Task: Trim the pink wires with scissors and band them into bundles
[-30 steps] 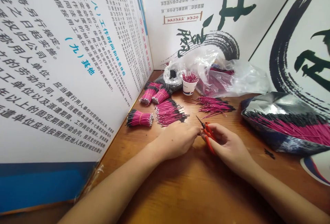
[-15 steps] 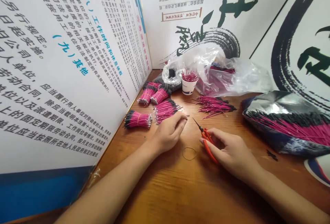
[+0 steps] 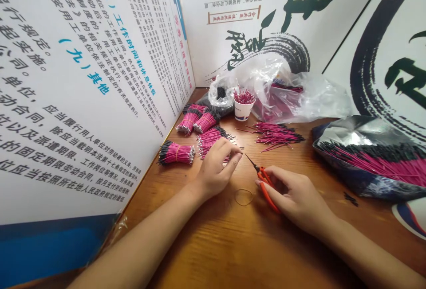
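Note:
Between the fingers and thumb of my right hand (image 3: 294, 193) is a pair of orange-handled scissors (image 3: 265, 180) with slim dark pointed blades. Their tip points up-left, close to the fingertips of my left hand (image 3: 219, 165). That hand is pinched, thumb against fingers; whatever it holds is too small or hidden to name. Just behind it lies a loose heap of pink wires (image 3: 210, 140) with black ends, partly covered by the hand. A thin rubber band (image 3: 244, 197) rests on the wooden table (image 3: 213, 244) between my hands.
Banded wire bundles (image 3: 176, 152) sit at left by the wall panel (image 3: 83, 103). Behind are a paper cup (image 3: 244, 111) of wires, a clear plastic bag (image 3: 319, 98) and a loose wire pile (image 3: 276, 136). An open bag (image 3: 359, 187) of wires and black scraps (image 3: 350, 199) are at right.
My right hand has shifted slightly left with the scissors, bringing their tip nearer my left fingertips. The left hand stays pinched in nearly the same place.

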Demonstrator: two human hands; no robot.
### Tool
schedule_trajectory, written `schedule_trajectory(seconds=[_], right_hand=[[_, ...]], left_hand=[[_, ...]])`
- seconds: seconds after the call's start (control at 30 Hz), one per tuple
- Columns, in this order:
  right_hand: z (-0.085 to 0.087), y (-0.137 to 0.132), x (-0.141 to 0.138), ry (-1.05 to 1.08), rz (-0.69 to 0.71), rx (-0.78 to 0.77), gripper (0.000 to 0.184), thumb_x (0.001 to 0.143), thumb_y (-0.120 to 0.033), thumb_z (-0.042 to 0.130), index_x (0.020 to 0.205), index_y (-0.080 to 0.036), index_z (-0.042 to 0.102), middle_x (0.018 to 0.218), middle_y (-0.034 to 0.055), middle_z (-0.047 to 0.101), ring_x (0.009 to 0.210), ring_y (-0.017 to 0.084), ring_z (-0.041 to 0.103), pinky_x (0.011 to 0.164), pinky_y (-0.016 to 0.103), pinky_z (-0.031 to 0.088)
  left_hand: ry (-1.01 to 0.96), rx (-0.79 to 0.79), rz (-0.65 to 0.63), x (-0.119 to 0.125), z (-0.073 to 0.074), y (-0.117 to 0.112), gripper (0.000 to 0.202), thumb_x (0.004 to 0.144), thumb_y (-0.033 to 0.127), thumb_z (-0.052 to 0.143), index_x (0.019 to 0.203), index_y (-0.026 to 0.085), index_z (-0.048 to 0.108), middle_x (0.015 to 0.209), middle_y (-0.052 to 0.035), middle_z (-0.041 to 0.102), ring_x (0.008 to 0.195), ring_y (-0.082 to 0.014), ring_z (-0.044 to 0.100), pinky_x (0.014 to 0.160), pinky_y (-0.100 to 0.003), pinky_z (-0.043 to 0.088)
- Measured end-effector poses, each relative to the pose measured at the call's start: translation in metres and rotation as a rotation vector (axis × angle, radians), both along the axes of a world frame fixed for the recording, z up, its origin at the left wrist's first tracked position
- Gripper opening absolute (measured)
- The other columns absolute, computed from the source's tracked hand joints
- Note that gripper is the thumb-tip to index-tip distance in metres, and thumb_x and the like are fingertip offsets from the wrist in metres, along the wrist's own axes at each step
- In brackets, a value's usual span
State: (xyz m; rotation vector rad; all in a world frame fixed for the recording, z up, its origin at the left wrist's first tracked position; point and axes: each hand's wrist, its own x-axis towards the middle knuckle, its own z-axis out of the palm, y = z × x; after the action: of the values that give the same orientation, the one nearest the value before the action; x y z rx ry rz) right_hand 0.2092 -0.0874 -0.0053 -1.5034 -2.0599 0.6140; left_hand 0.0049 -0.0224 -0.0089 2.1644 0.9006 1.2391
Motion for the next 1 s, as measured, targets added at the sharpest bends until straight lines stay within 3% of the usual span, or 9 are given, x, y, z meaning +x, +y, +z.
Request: schedule_trajectory(seconds=[0.37,1.0], right_hand=[[-0.0015,-0.0009,0.0001,-0.019,0.010,0.033,0.025,0.092,-0.041,0.050,0.080,-0.021,0.057,0.059,-0.0020,0.057,0.052,0.013,0.049,0.052,0.026,0.035],[0.0005,0.0004,0.0017,-0.051,0.033,0.054,0.022,0.092,-0.038,0.051,0.080,-0.021,0.056,0.061,-0.0022,0.059,0.052,0.013,0.051,0.053,0.025,0.035]], left_hand=[[-0.012,-0.063,-0.043,0.0011,-0.0049,-0.0003,0.010,0.096,0.022,0.051,0.090,0.017,0.057,0.082,-0.0010,0.054,0.075,-0.0122,0.050,0.068,-0.025,0.040],[0.031,-0.030,-0.043,-0.0001,-0.0026,-0.0007,0.013,0.097,0.022,0.049,0.089,0.017,0.059,0.083,-0.0026,0.056,0.079,-0.0142,0.051,0.072,-0.028,0.041]])
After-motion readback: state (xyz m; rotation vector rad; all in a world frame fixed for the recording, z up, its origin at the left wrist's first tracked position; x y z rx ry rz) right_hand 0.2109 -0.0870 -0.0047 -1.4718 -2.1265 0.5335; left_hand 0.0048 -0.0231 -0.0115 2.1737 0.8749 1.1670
